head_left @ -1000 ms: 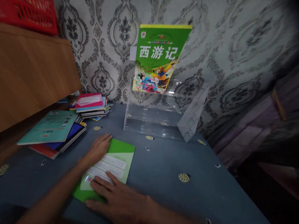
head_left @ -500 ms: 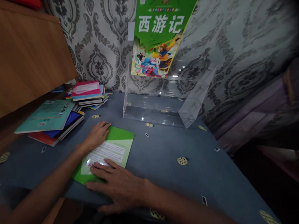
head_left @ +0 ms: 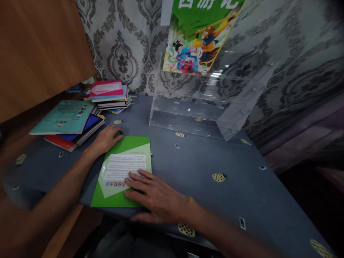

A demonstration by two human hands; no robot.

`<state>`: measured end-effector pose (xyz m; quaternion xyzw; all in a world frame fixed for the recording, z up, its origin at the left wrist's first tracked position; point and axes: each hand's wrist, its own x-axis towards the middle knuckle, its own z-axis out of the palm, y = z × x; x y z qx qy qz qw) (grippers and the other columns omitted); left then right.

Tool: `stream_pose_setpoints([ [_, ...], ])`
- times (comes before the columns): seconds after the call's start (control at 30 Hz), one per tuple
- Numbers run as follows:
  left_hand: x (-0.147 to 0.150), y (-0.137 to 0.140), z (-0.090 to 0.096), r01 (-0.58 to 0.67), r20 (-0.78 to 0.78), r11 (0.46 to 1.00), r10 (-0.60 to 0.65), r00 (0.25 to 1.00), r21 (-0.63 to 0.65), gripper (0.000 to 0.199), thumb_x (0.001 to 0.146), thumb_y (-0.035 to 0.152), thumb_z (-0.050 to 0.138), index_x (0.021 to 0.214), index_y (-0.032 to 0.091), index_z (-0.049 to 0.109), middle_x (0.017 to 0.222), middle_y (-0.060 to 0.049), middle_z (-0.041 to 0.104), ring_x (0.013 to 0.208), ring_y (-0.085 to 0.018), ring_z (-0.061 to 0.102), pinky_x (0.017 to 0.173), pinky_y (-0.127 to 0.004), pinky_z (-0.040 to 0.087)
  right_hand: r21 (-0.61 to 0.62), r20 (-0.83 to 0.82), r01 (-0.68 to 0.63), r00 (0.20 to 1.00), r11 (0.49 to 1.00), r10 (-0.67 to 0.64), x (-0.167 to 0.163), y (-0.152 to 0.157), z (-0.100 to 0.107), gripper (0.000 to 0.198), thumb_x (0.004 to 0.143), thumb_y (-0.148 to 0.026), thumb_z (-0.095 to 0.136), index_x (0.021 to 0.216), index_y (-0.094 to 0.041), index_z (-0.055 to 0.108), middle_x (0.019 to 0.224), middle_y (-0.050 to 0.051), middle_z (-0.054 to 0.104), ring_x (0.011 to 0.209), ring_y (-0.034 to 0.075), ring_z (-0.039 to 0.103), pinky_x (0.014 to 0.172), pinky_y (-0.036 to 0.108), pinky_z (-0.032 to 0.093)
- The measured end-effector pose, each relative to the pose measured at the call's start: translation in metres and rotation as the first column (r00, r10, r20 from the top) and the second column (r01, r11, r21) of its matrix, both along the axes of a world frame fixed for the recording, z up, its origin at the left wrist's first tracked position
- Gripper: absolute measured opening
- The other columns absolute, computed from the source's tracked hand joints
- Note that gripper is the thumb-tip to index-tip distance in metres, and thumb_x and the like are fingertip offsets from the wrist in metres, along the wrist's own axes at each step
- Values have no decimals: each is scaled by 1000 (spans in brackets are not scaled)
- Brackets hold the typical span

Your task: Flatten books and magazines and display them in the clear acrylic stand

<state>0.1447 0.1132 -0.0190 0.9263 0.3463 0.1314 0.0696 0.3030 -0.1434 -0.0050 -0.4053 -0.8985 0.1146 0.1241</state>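
Note:
A green book [head_left: 120, 148] lies flat near the table's front edge, its printed text upside down to me. My right hand [head_left: 154, 196] rests on its lower right part, fingers spread and thumb out past the edge. At the book's upper left corner is my left hand [head_left: 105, 139], fingers loosely stretched, touching the corner or just beside it. Neither hand is wrapped round anything. Behind the book, a clear acrylic stand [head_left: 185, 119] holds another green book [head_left: 205, 40] with large white Chinese characters and cartoon figures on its cover.
Left of my hands lies a pile of books topped by a teal book [head_left: 64, 118]. Behind it is a stack with a pink book [head_left: 106, 88] on top. A wooden cabinet [head_left: 37, 47] overhangs the left side. The blue-grey tablecloth [head_left: 187, 166] has a pineapple print.
The green book has turned, so its sides now lie straighter to the table edge. My right hand has shifted right on it; my left hand stays by its upper left corner. The view has tilted.

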Motion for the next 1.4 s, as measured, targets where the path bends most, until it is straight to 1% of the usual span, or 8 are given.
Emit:
stream_pose_setpoints([
  [0.17,-1,1,2,-27,42,997,30,999,-70,36,90,44,53,112,20,68,106,-8,72,95,-25,64,87,-35,47,63,46,151,987,986,-154,-33,-18,-6,68,93,-51,62,144,-9,45,153,26,42,151,41,24,120,61,26],
  [0.43,-4,10,3,-73,146,973,106,984,-218,37,77,40,62,107,20,73,80,-2,66,76,-20,59,69,-29,42,230,0,288,955,929,-296,-100,4,-21,46,103,-24,42,149,-17,41,152,22,46,144,36,41,115,58,39],
  [0.73,-6,17,7,28,209,897,72,975,-442,43,69,38,59,102,16,75,60,3,52,57,-15,47,54,-25,33,184,-277,324,923,928,-268,-82,3,-8,46,99,-18,46,144,-4,48,146,24,53,141,31,46,116,46,42],
  [0.8,-6,15,11,59,227,883,55,972,-467,41,72,41,57,99,15,75,61,1,55,58,-15,48,54,-25,34,72,-506,398,805,915,-310,-68,1,5,44,101,-24,45,143,-9,51,141,19,60,134,26,54,112,43,47],
  [0.93,-5,9,21,72,230,884,41,972,-461,50,82,57,48,92,16,75,68,-2,64,61,-17,54,56,-26,37,-302,-777,543,335,783,-532,-35,8,28,34,102,-40,47,117,-20,70,94,4,76,84,17,71,80,32,59],
  [1.1,1,-7,31,52,303,941,55,951,-334,59,90,61,37,82,16,75,68,-5,70,65,-19,61,62,-28,42,-574,-801,356,-55,738,-597,3,30,25,42,91,-57,58,89,-17,71,77,3,73,72,17,69,67,29,57],
  [1.2,5,-22,39,77,374,980,-3,927,-185,61,94,58,31,83,17,74,76,-7,73,76,-22,66,72,-31,47,-644,-763,292,-174,707,-623,21,38,18,48,79,-65,67,82,-17,68,72,3,72,70,18,70,63,29,57],
  [1.4,19,-58,56,77,116,962,-111,987,264,51,100,48,32,82,19,70,83,-11,71,86,-27,64,100,-49,36,-682,-731,246,-258,689,-632,38,44,16,51,70,-67,74,77,-17,66,66,3,73,64,20,71,59,30,58],
])
